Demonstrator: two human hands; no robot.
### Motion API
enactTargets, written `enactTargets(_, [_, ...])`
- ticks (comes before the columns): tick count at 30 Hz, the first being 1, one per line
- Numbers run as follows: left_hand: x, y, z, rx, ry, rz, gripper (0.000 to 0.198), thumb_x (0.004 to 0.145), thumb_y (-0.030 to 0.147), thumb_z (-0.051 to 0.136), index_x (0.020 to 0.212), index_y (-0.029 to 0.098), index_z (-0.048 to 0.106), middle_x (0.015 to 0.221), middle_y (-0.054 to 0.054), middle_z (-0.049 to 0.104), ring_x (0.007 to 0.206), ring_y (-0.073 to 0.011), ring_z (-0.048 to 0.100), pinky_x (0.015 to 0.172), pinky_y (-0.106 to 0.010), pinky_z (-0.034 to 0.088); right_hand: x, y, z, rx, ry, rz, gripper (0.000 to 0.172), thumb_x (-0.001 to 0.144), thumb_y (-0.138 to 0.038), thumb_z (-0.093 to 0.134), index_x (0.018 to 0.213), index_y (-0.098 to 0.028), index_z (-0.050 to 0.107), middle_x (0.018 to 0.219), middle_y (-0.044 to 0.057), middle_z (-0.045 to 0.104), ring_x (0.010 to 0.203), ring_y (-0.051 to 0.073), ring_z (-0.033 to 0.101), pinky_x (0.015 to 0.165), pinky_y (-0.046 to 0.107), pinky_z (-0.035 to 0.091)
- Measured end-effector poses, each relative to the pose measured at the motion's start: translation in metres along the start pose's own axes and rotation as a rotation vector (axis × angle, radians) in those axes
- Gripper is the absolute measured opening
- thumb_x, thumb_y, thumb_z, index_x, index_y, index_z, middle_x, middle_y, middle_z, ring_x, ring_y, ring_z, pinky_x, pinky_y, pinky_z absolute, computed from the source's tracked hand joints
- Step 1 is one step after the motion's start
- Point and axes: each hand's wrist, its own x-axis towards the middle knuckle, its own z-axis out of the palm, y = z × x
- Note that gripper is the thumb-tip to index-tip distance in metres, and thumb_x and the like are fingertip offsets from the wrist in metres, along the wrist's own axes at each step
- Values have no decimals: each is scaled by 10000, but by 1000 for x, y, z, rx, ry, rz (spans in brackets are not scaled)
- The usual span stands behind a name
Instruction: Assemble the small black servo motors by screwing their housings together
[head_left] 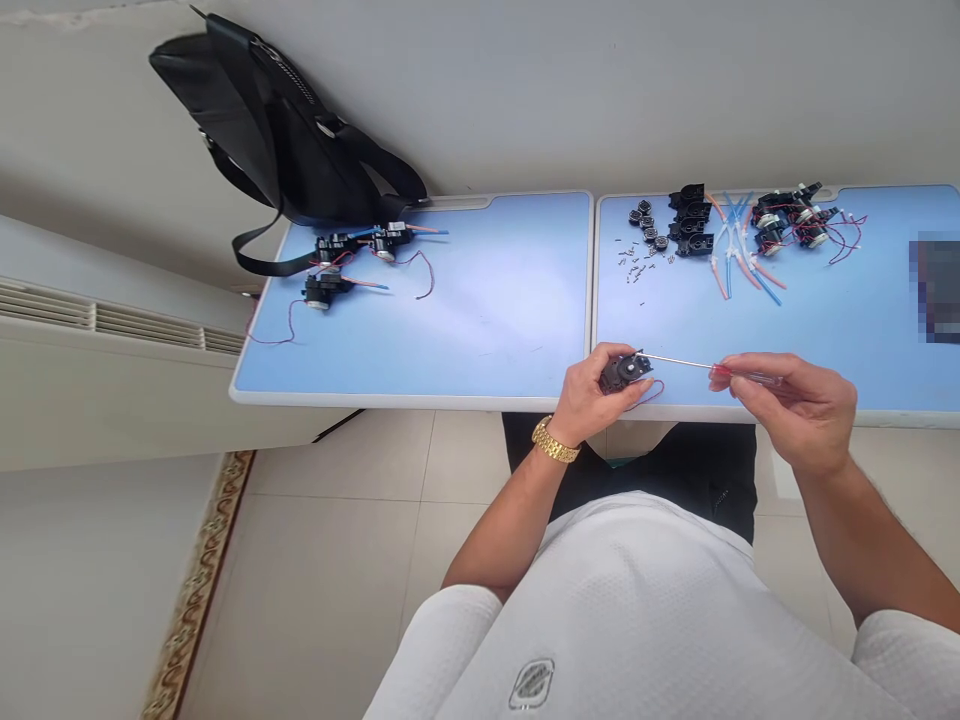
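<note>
My left hand [589,393] is closed around a small black motor unit [625,372] over the front edge of the right table. A thin red-and-dark wire [651,393] trails from the unit. In my right hand [806,405] is a screwdriver [679,361] with a clear reddish handle. It lies nearly level, its long shaft pointing left, and the tip meets the upper right corner of the unit. Whether the tip sits in a screw is too small to tell.
Behind my hands lie loose screws [636,266], round black parts [649,226], black housings [691,222], orange and blue tubes [733,250] and wired assemblies [795,218]. More assemblies [328,290] and a black bag [292,130] occupy the left table. A pixelated dark object [943,290] sits far right.
</note>
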Motion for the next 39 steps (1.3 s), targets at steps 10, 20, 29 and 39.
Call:
enactTargets(10, [6, -3, 1, 14, -12, 235, 384, 955, 489, 951, 1209, 221, 846, 1035, -76, 853, 924, -193, 800, 883, -351, 674, 1, 7, 3, -12, -7, -24, 326, 1013, -183, 850, 1226, -421, 914, 1004, -25, 910, 847, 221, 886, 812, 400, 757])
enactTargets(20, [5, -6, 1, 12, -30, 286, 391, 971, 499, 936, 1244, 234, 844, 1378, -169, 803, 1293, -293, 809, 1051, -469, 697, 2, 22, 2, -73, 9, 63, 178, 1014, -286, 861, 1161, -372, 914, 1003, -5, 908, 830, 239, 887, 814, 422, 764])
enactTargets(29, [4, -4, 1, 5, -5, 334, 352, 1000, 436, 917, 1275, 239, 821, 1330, -142, 828, 1227, -257, 828, 1060, -461, 704, 2, 24, 0, -96, -25, 61, 184, 1018, -278, 849, 1166, -371, 909, 997, -11, 909, 823, 226, 881, 821, 412, 757])
enactTargets(39, [4, -6, 3, -14, -16, 322, 371, 1002, 448, 914, 1286, 225, 827, 1307, -142, 849, 1215, -252, 842, 1087, -462, 709, 3, 21, -2, -108, 8, 97, 125, 1029, -395, 851, 1134, -344, 897, 948, 11, 900, 823, 256, 884, 800, 435, 762])
